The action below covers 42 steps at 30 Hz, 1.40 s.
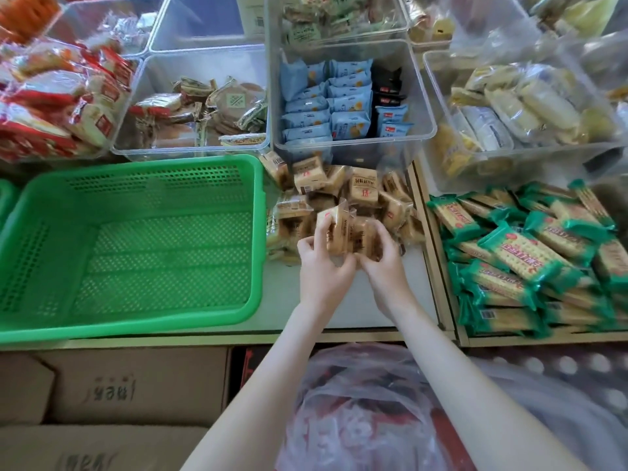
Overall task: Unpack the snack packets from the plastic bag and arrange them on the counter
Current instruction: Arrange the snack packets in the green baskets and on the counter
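Both my hands meet over the white counter (pixel 343 300) and hold a small stack of tan snack packets (pixel 346 232). My left hand (pixel 323 263) grips the stack's left side, thumb up along a packet. My right hand (pixel 382 260) curls round the right side. Just beyond lies a loose pile of the same tan packets (pixel 363 192), spread across the back of the counter section. The clear plastic bag (pixel 367 413) sits below the counter edge, between my forearms, with reddish contents showing through it.
An empty green basket (pixel 136 243) fills the counter to the left. Green cracker packs (pixel 530 256) fill the wooden tray on the right. Clear bins (pixel 350 103) of other snacks stand behind. Cardboard boxes (pixel 129 389) sit under the counter.
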Available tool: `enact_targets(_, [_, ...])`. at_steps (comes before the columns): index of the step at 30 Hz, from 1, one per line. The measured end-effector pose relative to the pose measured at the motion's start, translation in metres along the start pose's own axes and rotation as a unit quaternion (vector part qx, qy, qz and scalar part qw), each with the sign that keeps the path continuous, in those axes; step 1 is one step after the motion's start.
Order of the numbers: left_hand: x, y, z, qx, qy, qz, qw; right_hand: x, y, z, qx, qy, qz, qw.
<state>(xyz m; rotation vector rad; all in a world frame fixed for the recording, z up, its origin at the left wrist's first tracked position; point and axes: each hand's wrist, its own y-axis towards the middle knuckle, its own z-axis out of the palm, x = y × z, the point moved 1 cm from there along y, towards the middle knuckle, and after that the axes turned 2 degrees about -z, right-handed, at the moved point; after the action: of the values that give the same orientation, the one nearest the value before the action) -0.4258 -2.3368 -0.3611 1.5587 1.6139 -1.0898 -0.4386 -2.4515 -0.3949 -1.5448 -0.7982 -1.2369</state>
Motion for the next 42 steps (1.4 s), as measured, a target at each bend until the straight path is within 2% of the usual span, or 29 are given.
enact_targets(4, [0.012,-0.024,-0.004,0.033,-0.114,-0.006,0.993,0.011,-0.038,-0.018,0.025,0.027,-0.015,0.999])
enact_targets(8, [0.017,-0.052,-0.016,0.07,-0.238,0.005,0.969,0.02,-0.084,-0.021,0.044,0.072,-0.014,0.996])
enact_targets(12, [0.016,-0.085,-0.044,0.089,-0.297,0.017,0.95,0.031,-0.134,0.005,0.046,0.098,-0.032,0.994])
enact_targets(18, [0.025,-0.147,-0.12,0.094,-0.318,0.06,0.942,0.041,-0.218,0.065,0.032,0.047,-0.103,0.993])
enact_targets(22, [0.047,-0.192,-0.193,0.06,-0.277,0.088,0.955,0.047,-0.282,0.123,0.058,0.045,-0.151,0.986])
enact_targets(29, [0.09,-0.24,-0.335,-0.002,-0.24,0.08,0.968,0.064,-0.358,0.247,0.131,0.066,-0.143,0.979])
enact_targets(34, [0.121,-0.249,-0.427,-0.039,-0.314,0.076,0.946,0.068,-0.371,0.336,0.211,0.057,-0.111,0.97])
enact_targets(37, [0.151,-0.245,-0.485,-0.063,-0.336,0.053,0.938,0.069,-0.371,0.398,0.253,0.019,-0.12,0.96])
enact_targets(42, [0.2,-0.2,-0.607,-0.092,-0.335,0.037,0.937,0.083,-0.351,0.537,0.298,0.021,-0.107,0.948])
